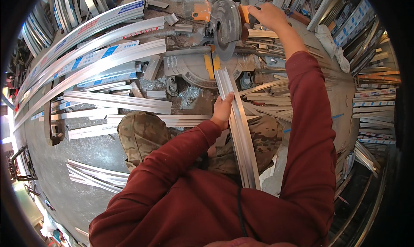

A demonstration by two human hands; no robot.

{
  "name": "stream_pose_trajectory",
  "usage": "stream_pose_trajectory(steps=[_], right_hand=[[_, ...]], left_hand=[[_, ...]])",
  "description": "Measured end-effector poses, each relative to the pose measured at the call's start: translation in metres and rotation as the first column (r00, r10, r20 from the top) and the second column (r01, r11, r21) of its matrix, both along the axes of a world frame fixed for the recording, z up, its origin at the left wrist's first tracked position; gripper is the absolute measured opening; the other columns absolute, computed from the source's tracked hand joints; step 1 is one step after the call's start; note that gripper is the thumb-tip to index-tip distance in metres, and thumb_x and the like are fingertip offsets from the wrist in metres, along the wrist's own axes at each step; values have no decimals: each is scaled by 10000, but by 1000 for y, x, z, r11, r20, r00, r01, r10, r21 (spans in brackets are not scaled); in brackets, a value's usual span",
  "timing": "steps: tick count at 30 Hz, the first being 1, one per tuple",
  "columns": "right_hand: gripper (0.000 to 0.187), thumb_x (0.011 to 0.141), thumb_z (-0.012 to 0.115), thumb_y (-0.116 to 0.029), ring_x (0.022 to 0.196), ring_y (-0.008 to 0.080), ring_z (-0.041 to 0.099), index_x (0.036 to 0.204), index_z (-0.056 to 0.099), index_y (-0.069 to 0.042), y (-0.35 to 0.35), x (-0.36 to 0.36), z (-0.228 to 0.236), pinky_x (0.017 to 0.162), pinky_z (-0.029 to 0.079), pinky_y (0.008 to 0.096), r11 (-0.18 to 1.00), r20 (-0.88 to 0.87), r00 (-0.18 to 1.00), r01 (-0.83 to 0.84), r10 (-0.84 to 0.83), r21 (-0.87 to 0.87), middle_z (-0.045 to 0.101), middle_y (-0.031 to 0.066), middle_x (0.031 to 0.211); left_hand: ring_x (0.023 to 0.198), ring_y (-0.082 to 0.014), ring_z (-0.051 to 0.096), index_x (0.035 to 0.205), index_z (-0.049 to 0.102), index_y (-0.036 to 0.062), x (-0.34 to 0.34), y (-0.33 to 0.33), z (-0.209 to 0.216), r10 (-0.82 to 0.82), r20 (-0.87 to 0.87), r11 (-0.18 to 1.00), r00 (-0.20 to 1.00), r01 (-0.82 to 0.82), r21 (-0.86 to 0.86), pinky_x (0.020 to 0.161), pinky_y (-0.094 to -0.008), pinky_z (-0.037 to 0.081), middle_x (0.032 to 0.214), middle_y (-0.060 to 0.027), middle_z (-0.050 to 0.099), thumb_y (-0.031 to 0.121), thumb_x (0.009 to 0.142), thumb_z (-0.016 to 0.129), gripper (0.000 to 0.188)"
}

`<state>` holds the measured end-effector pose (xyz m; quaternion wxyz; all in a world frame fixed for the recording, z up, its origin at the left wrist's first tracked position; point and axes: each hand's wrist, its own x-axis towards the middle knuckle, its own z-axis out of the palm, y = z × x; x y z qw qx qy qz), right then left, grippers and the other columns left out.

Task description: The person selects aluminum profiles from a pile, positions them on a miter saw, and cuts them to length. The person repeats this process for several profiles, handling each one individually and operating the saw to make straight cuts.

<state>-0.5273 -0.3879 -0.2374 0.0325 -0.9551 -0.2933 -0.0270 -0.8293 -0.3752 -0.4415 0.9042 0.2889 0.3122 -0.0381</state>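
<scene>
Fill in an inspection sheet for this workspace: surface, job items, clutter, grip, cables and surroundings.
Surface: grey floor, with shiny metal scraps around the saw's front.
Job items: a chop saw with its blade raised above its base; a long silver profile points at the base, and whether it rests on it cannot be told.
Clutter: loose strips piled right of the saw; long pale profiles on the left.
Grip: left hand closed around the silver profile; right hand closed on the saw's orange handle.
Cables: nothing seen for certain.
Surroundings: stacked profiles at far right, some with blue-and-white film.
</scene>
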Motion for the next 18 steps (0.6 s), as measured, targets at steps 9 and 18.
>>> stream_pose_trajectory(steps=[9, 18], right_hand=[[687, 883, 421, -625, 820, 391, 650, 858, 716, -5, -8, -5, -3, 744, 482, 485, 1000, 91, 996, 6, -8, 22, 687, 201, 843], [761, 908, 346, -694, 1184, 401, 548, 1224, 652, -73, 27, 2, 8, 1006, 395, 468, 947, 4, 969, 241, -247, 214, 622, 210, 1233]], left_hand=[[837, -204, 616, 1198, 498, 41, 1, -5, -1, -54, -8, 998, 998, 54, 29, 717, -391, 548, 984, -85, 604, 346, 969, 576, 390], [828, -226, 630, 1174, 572, -3, -15, 15, 2, 20, -215, 996, 976, -39, -83, 787, -366, 526, 951, -105, 638, 543, 922, 566, 601]])
